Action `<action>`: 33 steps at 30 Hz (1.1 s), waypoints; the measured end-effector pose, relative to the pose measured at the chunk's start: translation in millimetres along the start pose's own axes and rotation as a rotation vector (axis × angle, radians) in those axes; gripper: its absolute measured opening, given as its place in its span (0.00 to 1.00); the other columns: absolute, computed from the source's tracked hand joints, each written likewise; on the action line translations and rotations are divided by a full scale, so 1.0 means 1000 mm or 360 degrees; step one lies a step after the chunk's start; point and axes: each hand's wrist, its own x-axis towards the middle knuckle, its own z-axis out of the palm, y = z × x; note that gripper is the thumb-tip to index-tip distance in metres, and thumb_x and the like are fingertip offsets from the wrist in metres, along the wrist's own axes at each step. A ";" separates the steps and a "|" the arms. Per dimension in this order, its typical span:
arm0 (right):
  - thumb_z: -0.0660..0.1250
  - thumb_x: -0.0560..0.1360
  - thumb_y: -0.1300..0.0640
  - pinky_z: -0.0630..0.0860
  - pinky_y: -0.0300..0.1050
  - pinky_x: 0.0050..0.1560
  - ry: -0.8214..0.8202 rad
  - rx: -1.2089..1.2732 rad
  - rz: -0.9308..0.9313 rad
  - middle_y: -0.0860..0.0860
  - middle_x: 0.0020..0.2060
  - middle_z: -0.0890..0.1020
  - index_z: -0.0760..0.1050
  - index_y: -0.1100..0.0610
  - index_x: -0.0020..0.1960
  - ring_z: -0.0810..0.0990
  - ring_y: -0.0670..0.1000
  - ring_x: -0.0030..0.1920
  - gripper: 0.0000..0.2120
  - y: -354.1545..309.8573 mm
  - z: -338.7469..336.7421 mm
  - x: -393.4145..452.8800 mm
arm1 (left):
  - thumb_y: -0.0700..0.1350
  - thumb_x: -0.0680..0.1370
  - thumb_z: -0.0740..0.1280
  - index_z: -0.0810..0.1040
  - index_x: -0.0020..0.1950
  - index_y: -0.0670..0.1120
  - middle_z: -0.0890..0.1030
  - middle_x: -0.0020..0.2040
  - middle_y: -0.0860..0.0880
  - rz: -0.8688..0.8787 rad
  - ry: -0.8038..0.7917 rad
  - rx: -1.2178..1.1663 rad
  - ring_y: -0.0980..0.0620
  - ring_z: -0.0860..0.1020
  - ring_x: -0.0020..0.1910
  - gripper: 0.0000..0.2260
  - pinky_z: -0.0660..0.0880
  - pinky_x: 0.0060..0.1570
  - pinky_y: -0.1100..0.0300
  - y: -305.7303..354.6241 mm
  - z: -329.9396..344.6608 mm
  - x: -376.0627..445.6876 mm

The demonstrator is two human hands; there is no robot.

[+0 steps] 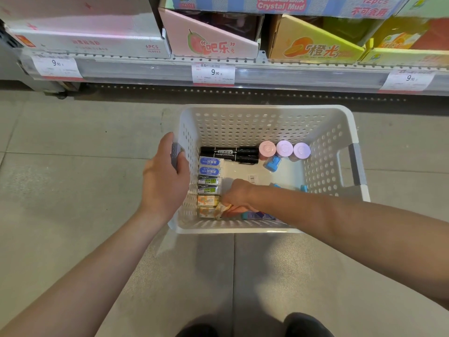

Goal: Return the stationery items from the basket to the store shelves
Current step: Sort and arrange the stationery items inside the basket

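White perforated basket (267,122) sits on the floor (73,166) in front of the bottom shelf (243,74), w/ price tags (213,73) along the shelf edge and pink (209,37) + yellow (313,45) display boxes above.

Left hand (165,176): grip wrapped around the grey handle (176,154) on basket's left rim, clamped on it.

Right hand (237,193): reaching down inside basket, near-left corner, fingers closed on a small orange-patterned packet (222,209); packet sits just under the grip, touching fingertips, right beside two similar orange boxes (207,200) stacked along the left wall.

Also in basket: row of erasers (210,166) along left wall, black markers (230,154) across the far side, three round pastel lids (284,148) far right, blue sharpener (273,164) just below them. Shoes (303,324) at bottom edge.
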 end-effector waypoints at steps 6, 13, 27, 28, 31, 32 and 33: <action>0.67 0.74 0.59 0.69 0.39 0.33 0.0203 -0.1165 -0.0246 0.53 0.38 0.73 0.73 0.61 0.46 0.73 0.50 0.42 0.06 0.000 -0.001 -0.002 | 0.45 0.81 0.56 0.61 0.74 0.46 0.79 0.50 0.43 -0.0013 -0.0002 0.0009 0.42 0.78 0.45 0.20 0.70 0.36 0.59 0.000 0.000 0.000; 0.70 0.72 0.52 0.72 0.42 0.44 0.0251 -0.1070 -0.0337 0.52 0.45 0.80 0.72 0.58 0.57 0.74 0.50 0.43 0.17 -0.002 0.009 0.011 | 0.45 0.81 0.56 0.61 0.73 0.46 0.77 0.45 0.46 -0.0042 -0.0007 0.0016 0.44 0.77 0.41 0.20 0.73 0.37 0.54 0.003 -0.001 0.000; 0.65 0.75 0.45 0.72 0.45 0.54 0.0166 -0.1037 -0.0458 0.53 0.56 0.79 0.74 0.56 0.62 0.78 0.53 0.55 0.20 0.005 0.022 0.030 | 0.44 0.80 0.56 0.63 0.72 0.46 0.76 0.43 0.47 -0.0054 0.0008 0.0040 0.48 0.73 0.37 0.19 0.71 0.37 0.56 0.004 0.000 0.001; 0.64 0.76 0.46 0.73 0.45 0.54 0.0120 -0.1027 -0.0459 0.54 0.55 0.80 0.74 0.56 0.62 0.78 0.53 0.53 0.20 0.004 0.021 0.029 | 0.44 0.80 0.57 0.63 0.72 0.46 0.75 0.42 0.47 -0.0058 0.0006 0.0041 0.48 0.72 0.37 0.19 0.70 0.37 0.56 0.004 -0.001 0.002; 0.61 0.79 0.49 0.73 0.41 0.38 -0.0198 -0.0927 -0.0370 0.53 0.42 0.80 0.76 0.58 0.53 0.76 0.49 0.37 0.13 -0.003 0.007 0.026 | 0.44 0.80 0.57 0.63 0.72 0.46 0.77 0.44 0.46 -0.0065 0.0004 0.0032 0.45 0.75 0.41 0.20 0.73 0.40 0.54 0.006 -0.002 0.000; 0.60 0.79 0.51 0.70 0.37 0.32 -0.0263 -0.0887 -0.0329 0.52 0.37 0.79 0.76 0.58 0.46 0.72 0.47 0.31 0.11 -0.008 -0.004 0.022 | 0.44 0.80 0.57 0.62 0.73 0.46 0.78 0.47 0.45 -0.0069 -0.0001 0.0027 0.43 0.77 0.44 0.20 0.74 0.42 0.53 0.007 -0.003 0.000; 0.61 0.79 0.54 0.67 0.36 0.29 -0.0232 -0.0883 -0.0341 0.50 0.33 0.77 0.76 0.58 0.42 0.70 0.46 0.29 0.11 -0.013 -0.018 0.017 | 0.45 0.81 0.56 0.62 0.73 0.46 0.78 0.49 0.43 -0.0075 -0.0005 0.0028 0.42 0.77 0.46 0.20 0.74 0.43 0.52 0.007 -0.003 0.000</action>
